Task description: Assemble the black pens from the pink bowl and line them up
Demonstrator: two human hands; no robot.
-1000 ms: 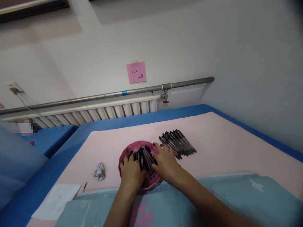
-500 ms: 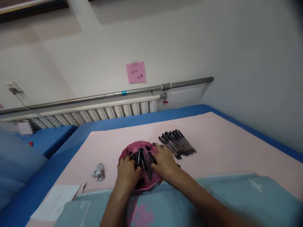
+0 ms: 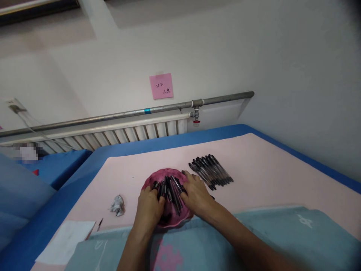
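A pink bowl (image 3: 161, 173) with a wavy rim holds several clear-barrelled pens (image 3: 172, 197) and dark pen parts. My left hand (image 3: 149, 206) reaches over the bowl's left side, its fingers curled round a dark pen among the others. On the right side my right hand (image 3: 196, 191) is closed on a clear pen (image 3: 176, 183), whose lower end disappears by the thumb. The fingertips of both hands are partly hidden. Beyond my right hand, a row of black-capped pens (image 3: 211, 171) lies side by side on the pink table sheet (image 3: 267, 169).
A crumpled wrapper (image 3: 117, 205) lies left of the bowl. Near it are a thin dark pen piece (image 3: 100, 224) and a white paper sheet (image 3: 65, 242). A teal cloth (image 3: 270, 226) covers the near edge. A radiator (image 3: 135, 134) and pipe (image 3: 118, 114) run along the wall.
My left hand has shifted slightly left and down. The pens in the bowl have moved a little, and one now leans toward my right thumb. The row of pens is unchanged.
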